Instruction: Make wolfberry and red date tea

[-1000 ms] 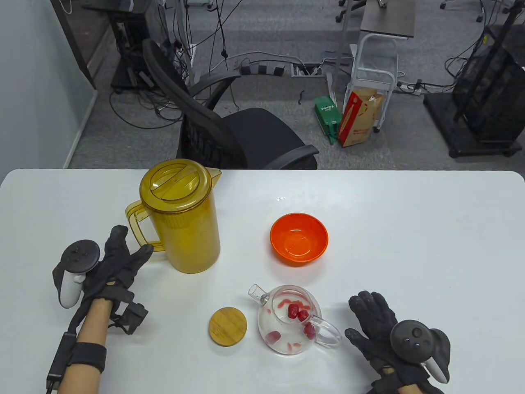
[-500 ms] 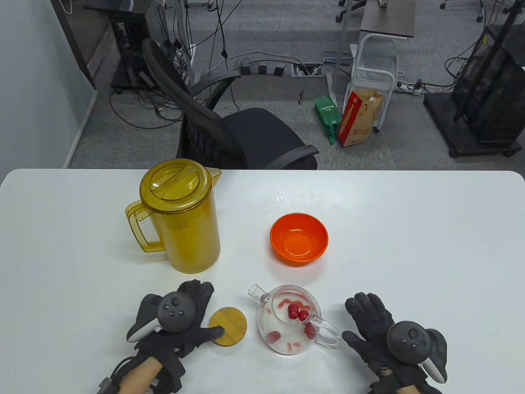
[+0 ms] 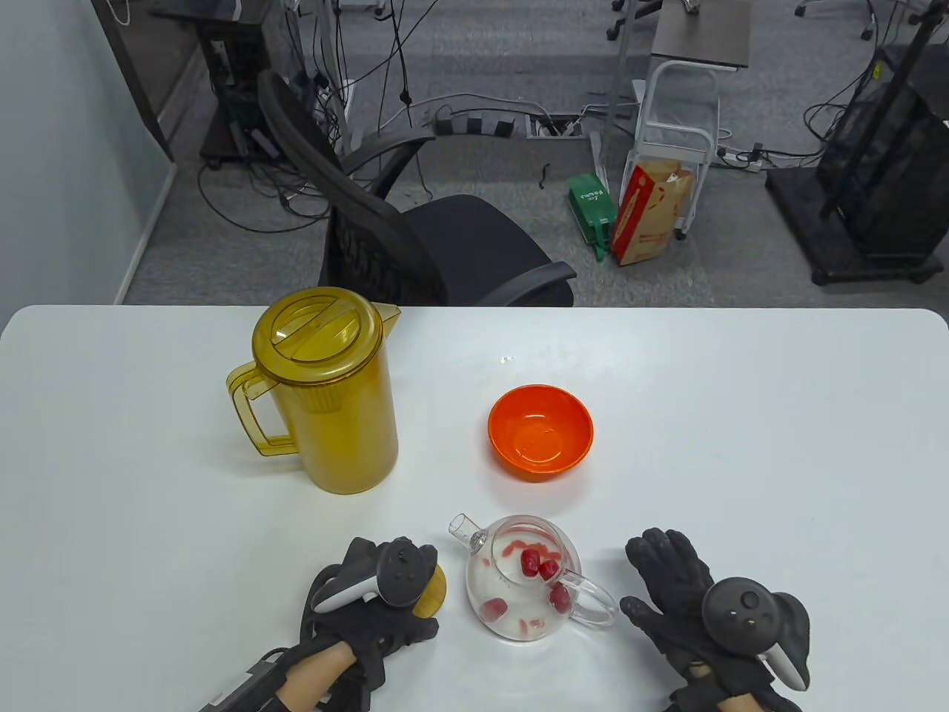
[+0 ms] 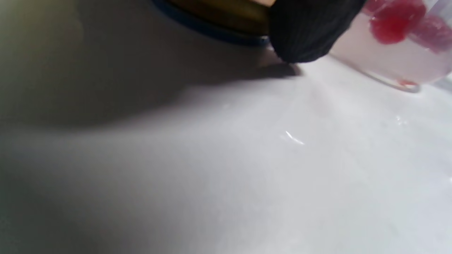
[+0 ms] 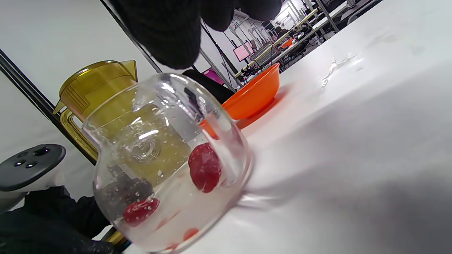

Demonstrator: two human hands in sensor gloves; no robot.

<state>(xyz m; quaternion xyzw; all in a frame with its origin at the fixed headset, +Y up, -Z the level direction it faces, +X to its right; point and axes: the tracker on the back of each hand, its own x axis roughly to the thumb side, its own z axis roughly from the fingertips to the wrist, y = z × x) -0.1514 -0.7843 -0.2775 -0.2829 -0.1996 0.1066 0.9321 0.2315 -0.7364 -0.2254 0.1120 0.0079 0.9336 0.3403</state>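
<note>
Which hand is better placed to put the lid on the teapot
Left. The left hand is already on the wooden lid, just beside the open teapot. The right hand lies flat on the table, near the handle but touching nothing.

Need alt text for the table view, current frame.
Left hand covers a wooden lid beside an open glass teapot holding water and red dates. Right hand rests flat right of it; a yellow pitcher and orange bowl stand behind.
</note>
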